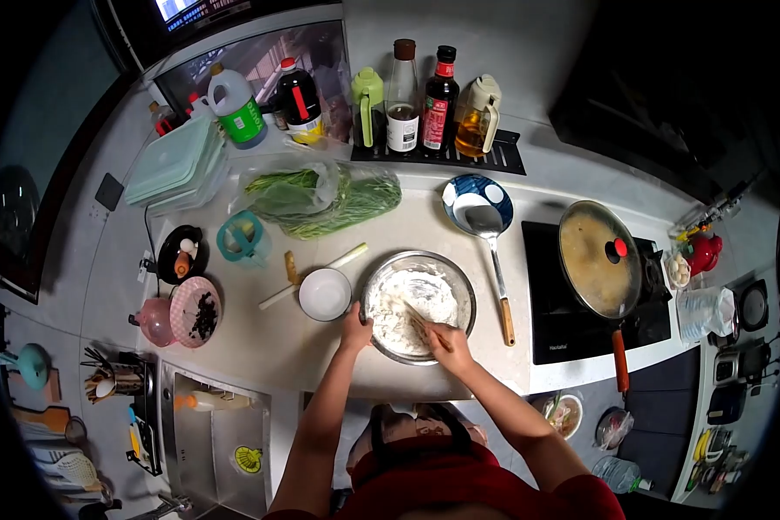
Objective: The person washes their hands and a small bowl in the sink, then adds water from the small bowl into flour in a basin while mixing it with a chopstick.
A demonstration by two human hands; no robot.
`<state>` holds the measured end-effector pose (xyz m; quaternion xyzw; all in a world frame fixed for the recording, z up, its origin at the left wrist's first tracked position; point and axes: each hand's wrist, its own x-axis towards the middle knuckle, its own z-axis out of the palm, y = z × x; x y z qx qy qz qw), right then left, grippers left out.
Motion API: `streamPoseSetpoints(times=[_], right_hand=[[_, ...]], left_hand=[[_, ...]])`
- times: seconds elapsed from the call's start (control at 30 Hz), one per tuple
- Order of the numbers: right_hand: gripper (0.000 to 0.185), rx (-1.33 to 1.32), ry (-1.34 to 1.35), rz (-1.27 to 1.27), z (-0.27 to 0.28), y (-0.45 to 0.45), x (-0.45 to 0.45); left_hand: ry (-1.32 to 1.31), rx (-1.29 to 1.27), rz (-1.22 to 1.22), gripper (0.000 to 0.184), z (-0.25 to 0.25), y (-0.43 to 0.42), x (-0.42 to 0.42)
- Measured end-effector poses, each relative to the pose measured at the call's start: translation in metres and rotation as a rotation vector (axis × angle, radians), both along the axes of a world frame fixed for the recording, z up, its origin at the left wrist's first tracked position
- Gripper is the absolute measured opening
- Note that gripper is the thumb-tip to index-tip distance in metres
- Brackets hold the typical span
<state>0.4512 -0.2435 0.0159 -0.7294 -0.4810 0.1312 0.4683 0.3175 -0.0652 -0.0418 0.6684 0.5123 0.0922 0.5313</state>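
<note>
A steel mixing bowl (469,299) stands on the counter in front of me, with white floury dough (394,316) in it, partly loose and lumpy. My left hand (355,329) is closed on the bowl's left rim. In my right hand (449,347) are wooden chopsticks (418,321), gripped near the bowl's right front side; their tips are down in the dough. A small white bowl (325,295) sits just left of the mixing bowl, near my left hand. Behind it lie a leek stalk (348,256) and a piece of ginger (291,268).
A lidded pan (600,260) is on the black cooktop (550,334) at right, its handle jutting forward. A spatula (498,277) rests on a blue plate (471,184). Bagged green vegetables (338,199) lie behind. A pink basket (191,299) and sink (208,442) are left.
</note>
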Motion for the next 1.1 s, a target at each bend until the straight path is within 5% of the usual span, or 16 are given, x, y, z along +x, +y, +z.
streamPoseSetpoints(times=[0.1,0.13,0.2,0.23,0.47,0.5,0.73,0.87,1.1], right_hand=[[0.018,-0.02,0.176,-0.046,-0.021,0.021,0.011],[0.018,-0.029,0.31,-0.076,-0.02,0.025,0.013],[0.023,-0.032,0.041,0.001,0.001,0.015,0.018],[0.022,-0.08,-0.001,0.051,0.02,0.005,0.016],[0.019,0.055,-0.092,0.37,0.037,-0.024,-0.01],[0.018,-0.277,-0.028,0.396,0.039,-0.019,0.0],[0.015,0.017,0.513,-0.167,-0.032,0.018,0.033],[0.013,0.023,0.345,-0.306,-0.016,0.009,0.045],[0.019,-0.167,0.133,0.199,0.058,-0.037,0.034]], left_hand=[[-0.008,0.391,-0.103,0.055,-0.03,0.005,-0.005],[-0.014,0.281,-0.078,0.055,-0.025,0.004,-0.006],[-0.031,0.061,-0.035,0.054,-0.009,0.003,-0.002],[-0.017,0.239,-0.116,0.057,-0.05,0.012,-0.006],[-0.026,0.05,-0.032,0.062,-0.022,0.005,-0.002],[-0.033,0.034,-0.028,0.061,-0.024,0.005,-0.002],[-0.092,-0.02,0.037,0.06,-0.021,0.002,-0.001],[-0.041,0.203,-0.096,0.058,-0.067,0.014,-0.006],[-0.029,-0.017,0.01,0.055,0.002,-0.001,0.0]])
